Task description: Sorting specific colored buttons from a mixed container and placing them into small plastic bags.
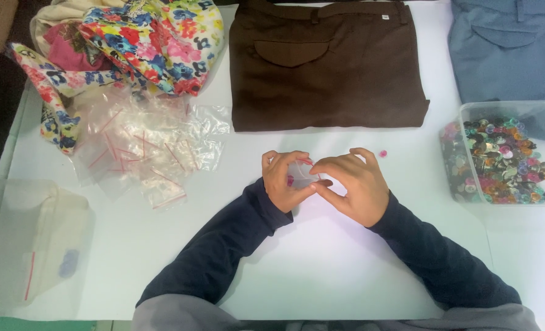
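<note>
While you look down at the white table (321,270), a clear container (30,242) with a small bag inside sits at your 9 o'clock. Above it, at 10 o'clock, lie a heap of flowered cloth (143,43) and a loose pile of small clear zip bags (143,147) with red closing strips. Your left hand (284,181) and your right hand (352,187) meet at the center, at 12 o'clock from your body, and the fingers of both are closed on one small clear bag (302,171). It is transparent, has a thin red strip at the top edge, and something small and pink shows inside. Folded brown trousers (327,61) lie just beyond your hands. A tiny pink button (383,152) rests near your right hand. At 2 o'clock stands a clear box of mixed colored buttons (499,159), with folded blue trousers (508,49) behind.
</note>
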